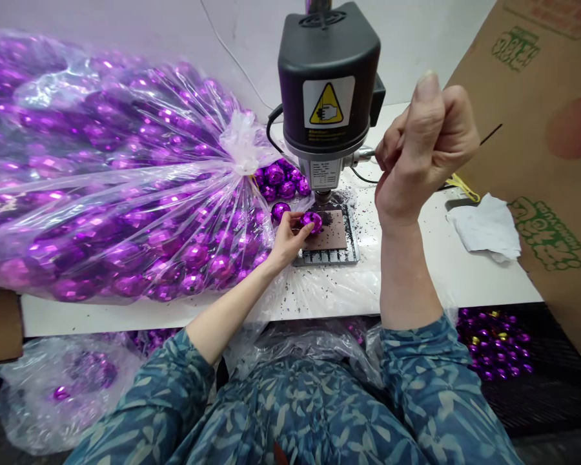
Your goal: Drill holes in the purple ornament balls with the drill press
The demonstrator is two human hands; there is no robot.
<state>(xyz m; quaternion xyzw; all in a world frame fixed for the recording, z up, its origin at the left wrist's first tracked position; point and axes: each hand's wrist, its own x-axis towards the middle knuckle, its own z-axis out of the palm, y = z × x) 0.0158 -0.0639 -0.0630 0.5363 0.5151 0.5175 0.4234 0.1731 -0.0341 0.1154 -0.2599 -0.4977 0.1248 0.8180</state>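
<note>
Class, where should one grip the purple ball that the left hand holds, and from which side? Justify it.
Pinch the purple ball by opposite sides, probably best from the person's left, where the left hand is: its round body suits opposed fingers, and the black machine overhangs the board.

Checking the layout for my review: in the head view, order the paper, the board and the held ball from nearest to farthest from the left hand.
1. Ball: in the fingertips of the left hand, touching.
2. Board: just right of the hand, under the drill.
3. Paper: far right, beside the cardboard box.
</note>
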